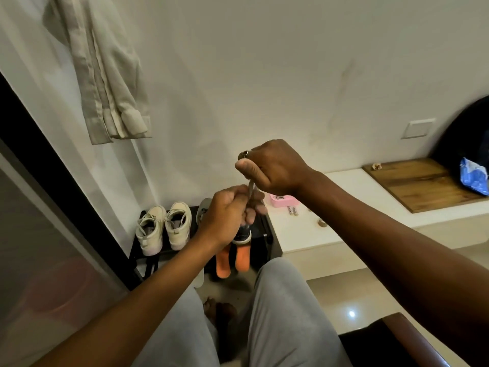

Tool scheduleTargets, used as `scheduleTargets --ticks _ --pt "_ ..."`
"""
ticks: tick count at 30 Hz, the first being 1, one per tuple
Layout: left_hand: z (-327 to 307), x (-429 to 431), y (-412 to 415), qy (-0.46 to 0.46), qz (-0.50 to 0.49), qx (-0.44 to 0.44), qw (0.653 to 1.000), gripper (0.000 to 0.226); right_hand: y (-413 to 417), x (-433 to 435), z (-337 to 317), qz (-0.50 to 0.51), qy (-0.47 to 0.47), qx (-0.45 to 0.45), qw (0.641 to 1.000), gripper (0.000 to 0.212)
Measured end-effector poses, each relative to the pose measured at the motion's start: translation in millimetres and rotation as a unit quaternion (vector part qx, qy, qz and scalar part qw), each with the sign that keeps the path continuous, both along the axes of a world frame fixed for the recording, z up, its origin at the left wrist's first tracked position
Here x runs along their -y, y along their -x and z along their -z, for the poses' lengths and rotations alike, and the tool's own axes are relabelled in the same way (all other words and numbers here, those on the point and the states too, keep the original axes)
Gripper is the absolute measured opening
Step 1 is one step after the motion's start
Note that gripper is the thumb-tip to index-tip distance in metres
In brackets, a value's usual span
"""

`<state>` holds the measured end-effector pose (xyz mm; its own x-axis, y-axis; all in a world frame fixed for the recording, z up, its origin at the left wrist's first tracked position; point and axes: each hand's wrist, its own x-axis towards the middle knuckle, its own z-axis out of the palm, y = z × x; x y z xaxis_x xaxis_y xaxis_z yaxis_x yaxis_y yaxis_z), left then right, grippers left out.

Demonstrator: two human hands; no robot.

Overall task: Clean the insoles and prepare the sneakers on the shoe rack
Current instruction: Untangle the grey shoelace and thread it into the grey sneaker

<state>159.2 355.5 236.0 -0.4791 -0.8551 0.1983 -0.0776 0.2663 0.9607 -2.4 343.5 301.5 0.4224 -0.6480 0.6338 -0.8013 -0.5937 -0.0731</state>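
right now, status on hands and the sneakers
Right hand and left hand both raised, pinching a thin grey strip, maybe a lace. White sneakers on the rack, orange insoles propped in front. Nothing in the way.

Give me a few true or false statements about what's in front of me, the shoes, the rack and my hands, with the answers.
1. The left hand and right hand both pinch a thin strip held between them. True.
2. The white sneakers sit on the wooden board. False: they stand on the black rack.
3. Two orange insoles stand at the front of the rack. True.
4. The pink box lies on the floor. False: it rests on the white ledge beside the rack.
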Motion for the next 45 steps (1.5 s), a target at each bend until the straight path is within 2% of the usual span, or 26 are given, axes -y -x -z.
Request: scheduleTargets --ticks 3,6,10,13,17,21,26,33,35,37,39,45 --pt "-8 -6 -3 -0.075 0.055 -0.044 0.995 0.053 2 5 4 0.012 -0.046 0.046 0.998 0.092" --pt "-20 -8 -4 -0.153 0.082 -0.126 0.977 0.048 1 5 18 0.021 -0.1 0.116 0.988 0.089" --pt "-38 -3 -8 -0.217 0.026 -0.256 0.942 0.046 -4 -2 43 0.046 -0.14 0.146 0.978 0.052" --pt "-44 0 -8 -0.259 0.008 -0.351 0.9 0.042 -11 -6 52 0.054 -0.177 0.148 0.971 0.047" --pt "-46 8 -5 -0.289 0.03 -0.439 0.85 0.035 -22 -14 52 0.064 -0.229 0.136 0.962 0.023" --pt "-44 17 -5 -0.278 -0.006 -0.462 0.842 0.029 -32 -22 48 0.078 -0.264 0.077 0.958 0.02" --pt "-37 19 -4 -0.239 -0.067 -0.443 0.861 0.025 -38 -36 30 0.133 -0.23 -0.058 0.962 0.03" --pt "-29 9 10 -0.21 -0.106 -0.409 0.882 0.028 -40 -36 19 0.147 -0.157 -0.096 0.972 0.042" --pt "-28 6 14 -0.209 -0.115 -0.41 0.88 0.029 -42 -36 19 0.138 -0.138 -0.074 0.978 0.044" --pt "-25 3 19 -0.219 -0.123 -0.411 0.876 0.03 -44 -36 22 0.127 -0.106 -0.023 0.986 0.041" --pt "-21 3 24 -0.239 -0.123 -0.417 0.869 0.033 -46 -34 28 0.123 -0.096 0.033 0.987 0.047" --pt "-18 8 25 -0.3 -0.149 -0.447 0.829 0.032 -55 -32 47 0.106 -0.156 0.153 0.97 0.036"
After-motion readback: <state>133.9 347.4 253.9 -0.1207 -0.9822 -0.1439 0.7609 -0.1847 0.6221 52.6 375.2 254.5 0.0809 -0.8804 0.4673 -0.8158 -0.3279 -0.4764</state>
